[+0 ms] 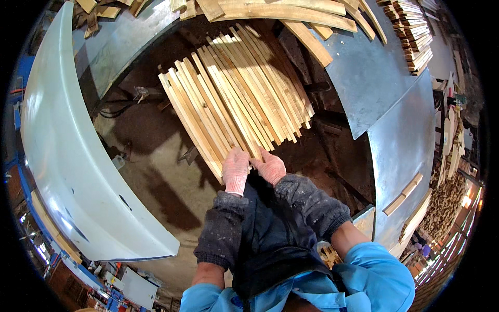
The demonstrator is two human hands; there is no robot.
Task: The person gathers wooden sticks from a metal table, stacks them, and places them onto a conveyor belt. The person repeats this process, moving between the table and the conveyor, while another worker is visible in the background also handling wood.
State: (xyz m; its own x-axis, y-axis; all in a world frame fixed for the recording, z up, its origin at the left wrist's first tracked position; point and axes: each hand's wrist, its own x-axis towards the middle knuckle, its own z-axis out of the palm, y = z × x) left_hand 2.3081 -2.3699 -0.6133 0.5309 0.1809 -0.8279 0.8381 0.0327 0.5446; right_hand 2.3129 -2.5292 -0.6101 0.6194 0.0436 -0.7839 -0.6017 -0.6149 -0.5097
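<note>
A row of long, narrow wooden strips [236, 86] lies side by side in front of me, their near ends uneven. Both of my hands wear pale pink gloves and are at these near ends, close together. My left hand [236, 169] is closed around the end of a strip towards the left of the row. Just right of it, my right hand [271, 167] grips the end of a wooden strip [253, 144], thumb side towards the left hand. The undersides of the fingers are hidden. What bears the row from below is mostly covered.
A pale curved machine cover [49, 130] stands on the left. Metal tabletops [358, 93] run along the right and far sides, with curved wooden boards [286, 13] on the far one. A stack of wood pieces [410, 34] sits far right; a short wooden piece [403, 194] lies nearer.
</note>
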